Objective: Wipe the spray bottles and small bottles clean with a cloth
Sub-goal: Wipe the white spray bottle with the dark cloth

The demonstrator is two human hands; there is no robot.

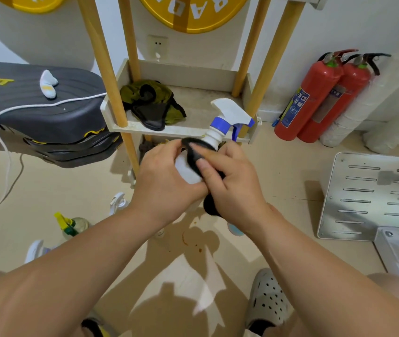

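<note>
Evidently the wiping is under way rather than finished. The left hand (162,181) is wrapped round the body of a white spray bottle (185,171) with a blue-and-white trigger head, holding it tilted so the head points up and away, beyond both hands. The right hand (232,186) clamps a black cloth (194,154) against the bottle's shoulder, with the thumb on top pressing the fabric onto the plastic and a loose end hanging below the palm. The two hands sit close together, both closed on this one bottle. I judge only its upper body to be getting attention now; the trigger head is bare of cloth. More work waits on the floor: a white-trigger spray bottle (118,203) just left of the left wrist, a yellow-and-green-trigger spray bottle (72,226) farther left of the left forearm, and another white trigger head (35,251) nearer the person on that side. A pale blue object (235,229) peeks out under the right wrist, and it may be a small bottle, though I cannot tell. Nothing shows which of these are already clean. Beyond the hands, the shelf (181,129) carries a crumpled olive-and-black rag (152,103).
</note>
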